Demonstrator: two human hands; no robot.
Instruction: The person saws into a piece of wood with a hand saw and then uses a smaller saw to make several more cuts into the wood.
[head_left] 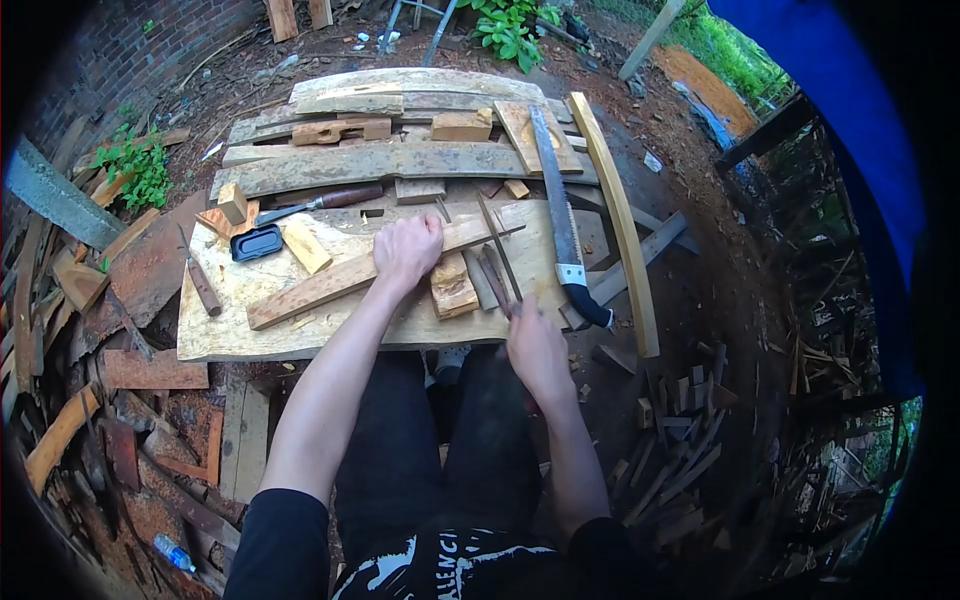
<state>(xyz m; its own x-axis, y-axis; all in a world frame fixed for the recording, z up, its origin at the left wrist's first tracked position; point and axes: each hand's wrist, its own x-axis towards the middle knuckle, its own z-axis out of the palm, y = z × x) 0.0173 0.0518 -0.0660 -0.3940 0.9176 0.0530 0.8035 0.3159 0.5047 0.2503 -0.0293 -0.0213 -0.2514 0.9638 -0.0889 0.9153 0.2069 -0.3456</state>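
Observation:
My left hand (408, 245) is closed over a long wooden strip (330, 287), pressing it down. The strip lies slantwise over a small wood block (455, 288) on the pale plank top (215, 335). In my right hand (537, 345), at the front edge of the plank, is a long, narrow, dark file (497, 240). It crosses the strip near its far right end. Beside the file, dark slender pieces lie next to the block. A handsaw (562, 215) with a black grip lies to the right of both hands.
Behind are stacked boards (350, 168) with offcuts on top. A wooden-handled chisel (345, 197), a black tray (257, 243) and a second handled tool (203, 287) lie left. A curved beam (620, 225) stands along the right side. Scrap wood (160, 370) covers the ground.

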